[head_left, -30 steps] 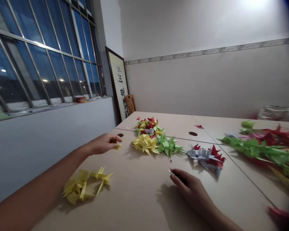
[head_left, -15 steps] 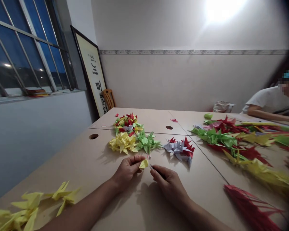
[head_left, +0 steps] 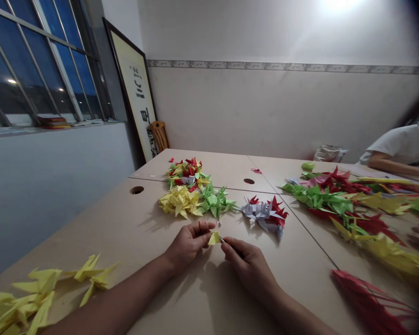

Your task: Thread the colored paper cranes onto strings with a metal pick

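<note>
My left hand (head_left: 187,246) pinches a small yellow paper crane (head_left: 214,238) in its fingertips. My right hand (head_left: 249,267) grips a thin metal needle (head_left: 222,239) with a dark shaft, and its tip touches the crane. Both hands are low over the beige table (head_left: 91,242). Just beyond them lie loose paper cranes: a yellow heap (head_left: 180,201), a green heap (head_left: 214,203), a grey and red heap (head_left: 263,215) and a mixed heap (head_left: 186,172). A yellow strand of cranes (head_left: 38,293) lies to the left of my left forearm.
Long strands of green, red and yellow cranes (head_left: 321,197) cover the right-hand table, with a red strand (head_left: 366,302) near its front. A person in a white shirt (head_left: 401,151) sits far right. A framed calligraphy (head_left: 136,88) leans against the wall.
My left hand has come in from the far left with the yellow crane and now meets my right hand. The needle tip has reached the crane. The view has swung left and settled.
</note>
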The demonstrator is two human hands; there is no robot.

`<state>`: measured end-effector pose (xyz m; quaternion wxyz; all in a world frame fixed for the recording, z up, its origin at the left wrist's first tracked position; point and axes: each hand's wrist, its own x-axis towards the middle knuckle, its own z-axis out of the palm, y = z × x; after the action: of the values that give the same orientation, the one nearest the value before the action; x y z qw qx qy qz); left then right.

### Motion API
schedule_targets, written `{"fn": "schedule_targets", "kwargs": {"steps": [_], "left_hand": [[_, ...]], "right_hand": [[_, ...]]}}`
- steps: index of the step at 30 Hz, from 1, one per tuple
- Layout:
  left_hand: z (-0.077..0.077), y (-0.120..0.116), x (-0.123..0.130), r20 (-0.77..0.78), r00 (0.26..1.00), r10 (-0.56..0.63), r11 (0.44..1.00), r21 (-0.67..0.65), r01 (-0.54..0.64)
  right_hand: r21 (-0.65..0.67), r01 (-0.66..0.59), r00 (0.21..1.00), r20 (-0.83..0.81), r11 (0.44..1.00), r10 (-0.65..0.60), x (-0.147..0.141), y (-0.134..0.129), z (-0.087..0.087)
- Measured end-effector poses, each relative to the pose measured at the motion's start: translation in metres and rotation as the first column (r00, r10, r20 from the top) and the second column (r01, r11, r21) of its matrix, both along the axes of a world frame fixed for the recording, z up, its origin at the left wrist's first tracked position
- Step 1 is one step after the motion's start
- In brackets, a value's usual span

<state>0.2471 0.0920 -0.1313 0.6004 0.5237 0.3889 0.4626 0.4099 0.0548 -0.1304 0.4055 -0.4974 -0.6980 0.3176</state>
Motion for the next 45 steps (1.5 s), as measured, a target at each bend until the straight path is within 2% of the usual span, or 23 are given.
{"fn": "schedule_targets", "kwargs": {"steps": [4,8,10,14,16,19,24,30,38,43,45], "left_hand": [[0.005,-0.006,0.003,0.071,0.997,-0.029,0.998,-0.048,0.033],[0.003,-0.012,0.011,0.124,0.972,-0.199,0.974,-0.081,0.210],[0.001,-0.013,0.013,0.158,0.959,-0.237,0.963,-0.089,0.253],[0.000,-0.009,0.008,0.266,0.959,-0.103,0.977,-0.155,0.147],[0.003,-0.007,0.004,0.350,0.937,-0.014,0.964,-0.243,0.106],[0.006,-0.007,0.001,0.398,0.916,0.056,0.940,-0.330,0.086],[0.004,-0.010,0.003,0.417,0.909,0.016,0.931,-0.337,0.138],[0.001,-0.009,0.004,0.442,0.897,-0.019,0.933,-0.315,0.175],[0.003,-0.012,0.004,0.428,0.904,0.016,0.922,-0.356,0.152],[0.007,-0.017,0.007,0.406,0.910,-0.084,0.899,-0.362,0.245],[0.009,-0.018,0.007,0.398,0.913,-0.089,0.894,-0.372,0.249]], "right_hand": [[-0.019,-0.019,0.994,-0.104,1.000,0.017,0.001,0.000,-0.002],[-0.023,-0.085,0.971,-0.225,0.996,0.078,0.000,-0.002,0.001],[-0.035,-0.090,0.953,-0.293,0.995,0.076,-0.002,-0.003,0.001],[-0.137,-0.019,0.916,-0.399,0.990,-0.037,-0.004,-0.002,-0.004],[-0.164,-0.008,0.922,-0.382,0.986,-0.056,-0.005,0.000,-0.005],[-0.124,-0.026,0.952,-0.305,0.992,-0.013,-0.006,-0.001,-0.003],[-0.061,-0.079,0.972,-0.226,0.995,0.063,-0.006,-0.003,0.001],[-0.040,-0.069,0.984,-0.165,0.997,0.062,-0.006,-0.001,0.000],[-0.041,-0.094,0.984,-0.159,0.995,0.086,-0.005,-0.003,0.003],[-0.015,-0.114,0.978,-0.179,0.993,0.109,-0.003,-0.003,0.001],[-0.019,-0.103,0.979,-0.177,0.994,0.099,-0.002,-0.003,0.001]]}}
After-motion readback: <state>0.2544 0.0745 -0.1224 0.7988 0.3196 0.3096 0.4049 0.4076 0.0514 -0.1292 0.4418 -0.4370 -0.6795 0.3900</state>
